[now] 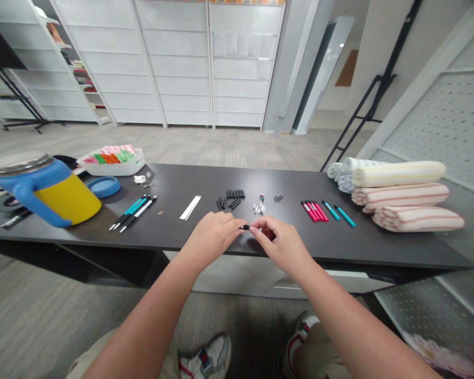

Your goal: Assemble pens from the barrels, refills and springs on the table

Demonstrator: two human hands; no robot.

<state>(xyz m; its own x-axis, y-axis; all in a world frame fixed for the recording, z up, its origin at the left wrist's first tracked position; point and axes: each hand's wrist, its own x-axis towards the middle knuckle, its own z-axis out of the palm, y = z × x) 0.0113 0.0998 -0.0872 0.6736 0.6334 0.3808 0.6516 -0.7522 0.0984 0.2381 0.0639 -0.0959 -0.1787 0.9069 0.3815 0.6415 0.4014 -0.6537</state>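
Near the table's front edge, my left hand (209, 231) pinches a small black pen part (245, 227) between thumb and fingers. My right hand (282, 242) meets it from the other side, its fingertips closed at the part's right end; what exactly they grip there is too small to make out. Just beyond the hands lie several short black tubes, like pen grips (235, 195), and small white and silver pieces (259, 207). Tiny metal pieces (278, 198) sit to their right. Thin white sticks, like pen refills (190, 207), lie left of the black tubes.
Assembled pens (133, 212) lie at left, near a yellow and blue jug (59, 189), a blue lid (104, 187) and a white basket (116, 167). Red pen barrels (314, 211), teal barrels (338, 213) and rolled towels (406, 195) are at right on the dark table (398, 248).
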